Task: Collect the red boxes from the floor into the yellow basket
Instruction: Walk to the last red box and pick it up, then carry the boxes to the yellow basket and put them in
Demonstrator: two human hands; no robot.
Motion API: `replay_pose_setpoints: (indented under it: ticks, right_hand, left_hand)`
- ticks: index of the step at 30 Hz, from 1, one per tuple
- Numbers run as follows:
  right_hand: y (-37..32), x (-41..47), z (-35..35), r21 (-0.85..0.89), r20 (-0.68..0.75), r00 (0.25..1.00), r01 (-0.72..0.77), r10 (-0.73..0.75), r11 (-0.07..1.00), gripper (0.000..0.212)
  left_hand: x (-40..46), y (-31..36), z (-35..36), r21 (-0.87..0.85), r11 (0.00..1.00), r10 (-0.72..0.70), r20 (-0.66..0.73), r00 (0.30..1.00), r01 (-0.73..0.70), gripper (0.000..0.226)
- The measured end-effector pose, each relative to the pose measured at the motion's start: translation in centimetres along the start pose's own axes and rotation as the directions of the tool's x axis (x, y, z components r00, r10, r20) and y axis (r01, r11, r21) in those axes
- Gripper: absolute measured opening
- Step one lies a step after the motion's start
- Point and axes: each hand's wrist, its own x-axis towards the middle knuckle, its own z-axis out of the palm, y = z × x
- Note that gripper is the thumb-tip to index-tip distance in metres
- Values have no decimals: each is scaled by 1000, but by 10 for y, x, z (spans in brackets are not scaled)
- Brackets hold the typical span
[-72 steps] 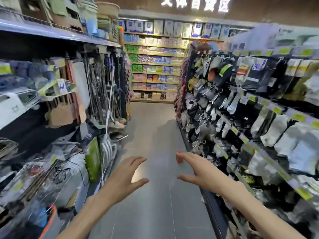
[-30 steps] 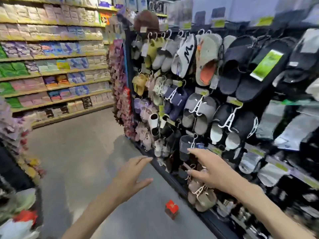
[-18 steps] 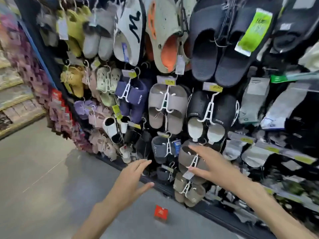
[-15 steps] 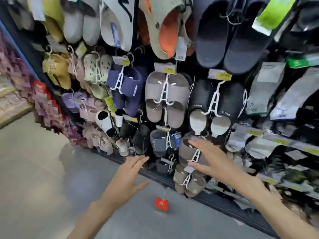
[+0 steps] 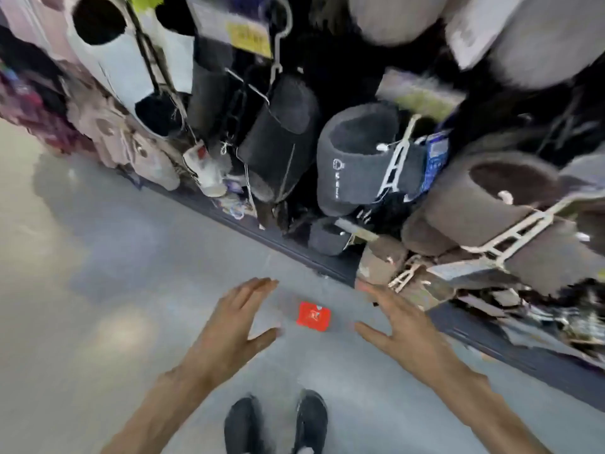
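Left hand (image 5: 229, 332) and right hand (image 5: 406, 332) spread wide, nothing held | red box (image 5: 313, 316) seen between them, lower centre, on the grey floor (image 5: 98, 290), untouched | dark shoes (image 5: 278, 421) at bottom edge | slipper rack (image 5: 360, 165) crowded across upper right | view dropped lower than before; box now nearer.

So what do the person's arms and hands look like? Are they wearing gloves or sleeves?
No gloves and no sleeves: the left hand and right hand are bare, and so are both forearms down to the picture's edge. No watch, ring or bracelet shows. Below them are dark shoes.
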Motion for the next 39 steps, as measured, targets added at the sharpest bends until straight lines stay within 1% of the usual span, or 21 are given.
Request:
replay_pose_setpoints:
  ticks: [3, 7, 9, 11, 12, 14, 16, 17, 19, 21, 23, 25, 28, 32, 36, 38, 39]
  right_hand:
    - [46, 39, 100, 25, 14, 999, -33, 33, 999, 67]
    - [114, 87, 234, 43, 49, 997, -68, 66, 997, 67]
    - [148, 105, 293, -7, 57, 995, -83, 83, 997, 70]
    - [182, 120, 342, -72, 55, 992, -111, 115, 991, 76]
    - [192, 129, 351, -108, 51, 991, -119, 125, 987, 81]
    - [223, 142, 402, -173, 84, 987, -121, 137, 977, 90]
    - [234, 151, 409, -208, 98, 984, -127, 150, 970, 95]
    - [241, 152, 421, -221, 79, 988, -114, 135, 969, 97]
    - [247, 155, 426, -246, 61, 992, -95, 113, 965, 98]
    - [246, 155, 425, -273, 86, 991, -80, 107, 959, 98]
    - [242, 154, 419, -285, 113, 983, -106, 143, 953, 97]
    - [229, 151, 401, -266, 129, 976, -137, 176, 954, 95]
    - [198, 133, 353, -208, 103, 976, -168, 192, 964, 95]
    - [138, 89, 255, -136, 73, 975, -200, 211, 970, 97]
    - [61, 24, 127, -109, 29, 979, -199, 204, 974, 96]
    - [29, -11, 74, -121, 14, 980, -194, 197, 973, 97]
    - [14, -31, 44, -119, -13, 977, -215, 215, 969, 98]
  left_hand:
    - [3, -62, 73, -65, 997, -48, 23, 999, 49, 77]
    - [-5, -143, 171, -121, 989, -84, 29, 996, 87, 75]
    - [-17, -177, 214, -137, 982, -122, 50, 991, 128, 73]
    - [-28, -206, 251, -133, 976, -161, 80, 984, 170, 73]
    - [-30, -214, 259, -125, 975, -176, 81, 981, 185, 74]
    - [-47, -243, 298, -115, 970, -197, 137, 971, 213, 74]
    - [-51, -250, 307, -110, 968, -206, 177, 962, 227, 76]
    - [-58, -257, 315, -110, 964, -216, 217, 952, 244, 77]
    - [-63, -262, 322, -109, 961, -219, 256, 942, 253, 78]
    - [-64, -261, 320, -91, 963, -219, 286, 933, 254, 78]
    - [-61, -252, 310, -81, 967, -209, 297, 932, 243, 77]
    - [-50, -240, 293, -77, 974, -182, 290, 940, 212, 76]
    - [-31, -213, 253, -71, 983, -144, 256, 956, 167, 75]
    - [-4, -154, 176, -62, 995, -68, 208, 976, 82, 75]
    - [7, -70, 85, -29, 997, 81, 183, 980, -77, 76]
    - [3, -37, 52, -10, 988, 153, 170, 974, -153, 76]
    - [3, -17, 31, -9, 983, 182, 164, 969, -183, 77]
